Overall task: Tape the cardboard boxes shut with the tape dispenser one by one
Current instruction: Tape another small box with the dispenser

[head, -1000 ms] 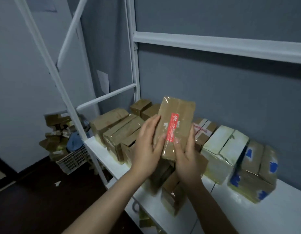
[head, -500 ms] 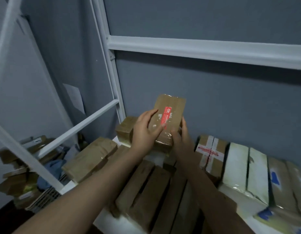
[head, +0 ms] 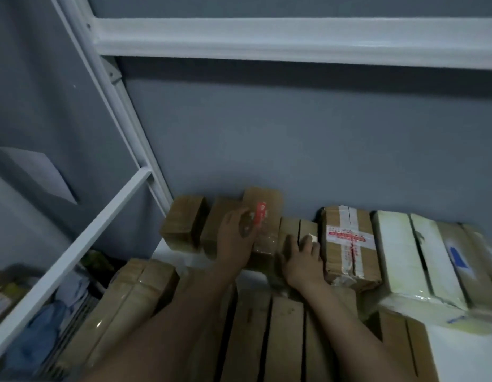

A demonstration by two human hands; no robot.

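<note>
At the centre of the frame, the red-labelled box (head: 267,202) is grasped by the left hand (head: 235,244), whose fingers are curled round its left side. The box is held upright at the back of the shelf (head: 167,253), close to the wall (head: 294,147). Just to the right, the right hand (head: 301,260) is laid with fingers spread and relaxed on two narrow brown boxes (head: 294,230); nothing is gripped by it.

Left of the held box, two plain brown boxes (head: 184,224) are stood side by side against the wall. Right of the narrow pair, one box crossed with white-and-red tape (head: 347,241) is seen. A pale bundle of two wrapped packs (head: 404,257) and one parcel with blue marks (head: 465,257) are set beyond it, at the right edge. In the lower part of the frame a front row of brown boxes (head: 280,340) is lined up. Their number cannot be told, as they are partly covered by the forearms.

All are carried by a white shelf, framed by a white horizontal beam (head: 294,40) at the top, a white upright (head: 120,106) at upper left and a sloping rail (head: 74,244) at left. The wall behind is grey. One sheet of paper (head: 38,172) is stuck at the left, and something blue (head: 32,346) is blurred at lower left.
</note>
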